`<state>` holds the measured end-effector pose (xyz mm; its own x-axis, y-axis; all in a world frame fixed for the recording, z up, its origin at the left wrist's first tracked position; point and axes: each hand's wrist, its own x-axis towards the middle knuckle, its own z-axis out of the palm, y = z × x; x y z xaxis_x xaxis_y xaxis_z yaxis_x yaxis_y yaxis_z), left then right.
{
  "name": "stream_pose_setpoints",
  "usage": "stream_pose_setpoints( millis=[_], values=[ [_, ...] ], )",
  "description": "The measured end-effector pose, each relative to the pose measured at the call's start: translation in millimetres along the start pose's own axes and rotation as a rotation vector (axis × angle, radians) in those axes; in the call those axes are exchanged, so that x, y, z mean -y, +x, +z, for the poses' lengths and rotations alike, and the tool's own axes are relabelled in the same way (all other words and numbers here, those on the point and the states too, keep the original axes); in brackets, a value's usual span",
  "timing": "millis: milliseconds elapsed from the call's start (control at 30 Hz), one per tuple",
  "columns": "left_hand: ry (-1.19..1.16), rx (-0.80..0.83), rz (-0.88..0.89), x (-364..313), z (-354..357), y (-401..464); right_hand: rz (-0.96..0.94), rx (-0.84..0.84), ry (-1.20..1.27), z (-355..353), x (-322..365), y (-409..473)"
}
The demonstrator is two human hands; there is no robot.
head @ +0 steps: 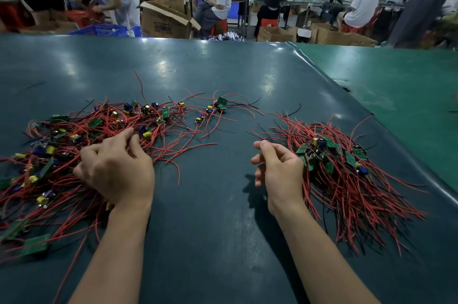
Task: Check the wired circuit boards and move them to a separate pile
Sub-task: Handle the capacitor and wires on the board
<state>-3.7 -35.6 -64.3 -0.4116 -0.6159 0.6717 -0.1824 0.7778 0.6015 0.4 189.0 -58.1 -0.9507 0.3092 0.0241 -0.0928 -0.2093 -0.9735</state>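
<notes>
A large loose heap of small green circuit boards with red and black wires [74,145] covers the left of the dark table. A tidier pile of the same wired boards [342,170] lies at the right, wires trailing toward me. My left hand [116,167] lies on the left heap, its fingers curled down among the red wires. My right hand [277,167] hovers just left of the right pile, fingers loosely curled and holding nothing. A few separate boards [218,105] lie farther back at the centre.
The dark mat [210,229] ends in a raised edge at the right, beside a green surface [396,80]. Beyond the far edge are cardboard boxes [166,21], blue crates and several seated people at other benches.
</notes>
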Motion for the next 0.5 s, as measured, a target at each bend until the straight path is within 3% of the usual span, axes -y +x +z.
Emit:
stream_pose_setpoints(
  millis=[100, 167, 300, 400, 500],
  values=[
    [-0.119, -0.230, 0.255, -9, -1, -3, -0.005, 0.090, -0.042, 3, -2, -2],
    [-0.204, -0.268, 0.423, -18, -3, -9, -0.054, 0.178, -0.112, 8, -6, -5],
    [-0.366, -0.064, 0.772, -37, -7, -31, -0.385, 0.257, -0.403, 12, -18, -5],
    [-0.390, 0.017, 0.953, -47, -4, -45, -0.618, 0.188, -0.518, 10, -20, -2],
    [-0.407, -0.070, 0.869, -53, -3, -50, -0.340, 0.056, -0.256, 7, -16, 0]
  ],
)
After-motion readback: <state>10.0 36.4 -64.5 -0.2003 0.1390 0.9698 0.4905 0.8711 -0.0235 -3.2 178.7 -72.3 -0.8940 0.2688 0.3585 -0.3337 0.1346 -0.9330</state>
